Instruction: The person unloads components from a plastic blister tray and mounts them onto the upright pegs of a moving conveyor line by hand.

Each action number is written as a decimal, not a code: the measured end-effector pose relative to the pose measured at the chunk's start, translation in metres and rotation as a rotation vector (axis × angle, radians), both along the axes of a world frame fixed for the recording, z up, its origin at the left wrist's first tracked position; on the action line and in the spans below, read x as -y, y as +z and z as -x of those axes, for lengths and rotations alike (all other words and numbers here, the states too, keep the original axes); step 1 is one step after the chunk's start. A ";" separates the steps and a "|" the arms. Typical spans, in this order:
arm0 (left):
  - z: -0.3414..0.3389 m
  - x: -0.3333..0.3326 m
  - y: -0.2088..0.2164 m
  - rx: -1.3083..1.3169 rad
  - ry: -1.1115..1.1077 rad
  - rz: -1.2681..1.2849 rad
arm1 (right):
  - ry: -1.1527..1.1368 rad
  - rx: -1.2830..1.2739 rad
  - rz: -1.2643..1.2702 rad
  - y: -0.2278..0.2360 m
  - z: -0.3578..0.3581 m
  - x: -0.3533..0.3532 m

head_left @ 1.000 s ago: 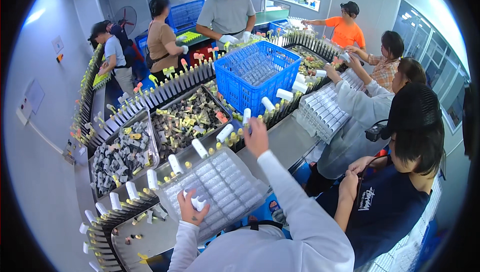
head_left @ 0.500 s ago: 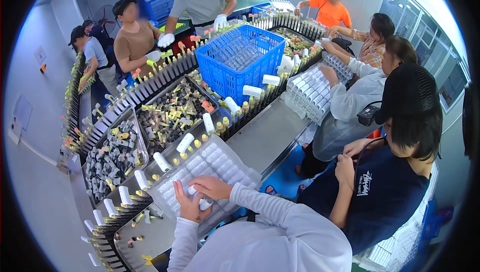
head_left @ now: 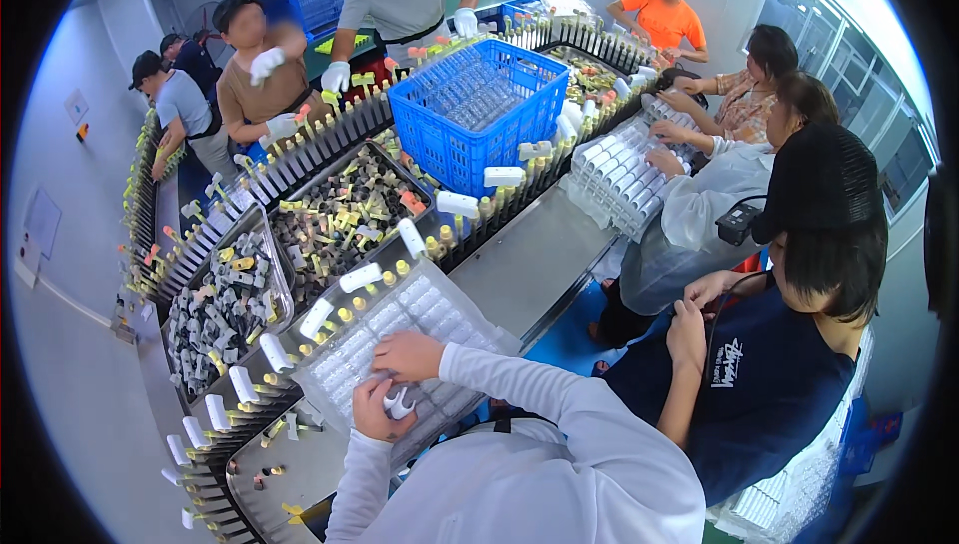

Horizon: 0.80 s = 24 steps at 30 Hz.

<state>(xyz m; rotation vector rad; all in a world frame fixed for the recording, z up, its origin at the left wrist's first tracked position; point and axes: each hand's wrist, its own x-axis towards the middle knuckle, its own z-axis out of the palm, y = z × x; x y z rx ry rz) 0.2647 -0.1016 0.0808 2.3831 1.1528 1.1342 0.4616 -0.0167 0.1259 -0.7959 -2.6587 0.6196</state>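
Observation:
My left hand (head_left: 377, 410) is closed around a white curved plastic piece (head_left: 401, 402), whose edge shows beside the thumb. Next to it, my right hand (head_left: 409, 356) lies over a clear blister tray (head_left: 425, 302), its fingers curled down; whether it pinches something under them is hidden. The tray, with rows of moulded pockets, tilts against the near side of the conveyor. Just beyond its edge, white oblong plastic pieces (head_left: 362, 277) stand on yellow-tipped pegs (head_left: 346, 314) of the conveyor line.
A blue crate (head_left: 478, 159) holding clear trays stands past the pegs. Metal bins hold grey parts (head_left: 225, 309) and mixed yellow and dark parts (head_left: 350, 206). A co-worker in a dark shirt (head_left: 739, 374) is close on my right. Others handle a tray of white pieces (head_left: 617, 176).
My left hand has turned and closed more around the white piece. My right hand has shifted slightly up and left over the tray. The pieces on the conveyor pegs have moved along a little.

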 end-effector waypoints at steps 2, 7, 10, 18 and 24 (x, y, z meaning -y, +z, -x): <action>0.002 -0.001 -0.001 0.031 0.036 -0.115 | -0.036 -0.129 0.030 -0.002 -0.003 -0.001; -0.001 -0.001 0.001 0.034 0.181 -0.056 | -0.901 -0.862 0.026 0.001 -0.070 -0.029; -0.001 -0.003 0.005 0.008 0.224 -0.024 | -1.412 -1.518 0.279 -0.015 -0.151 -0.074; -0.004 -0.008 0.013 -0.062 0.233 0.053 | -1.568 -0.968 -0.170 0.015 -0.188 -0.151; -0.013 -0.014 0.018 -0.040 0.242 0.101 | -1.511 -0.216 -0.261 0.022 -0.153 -0.124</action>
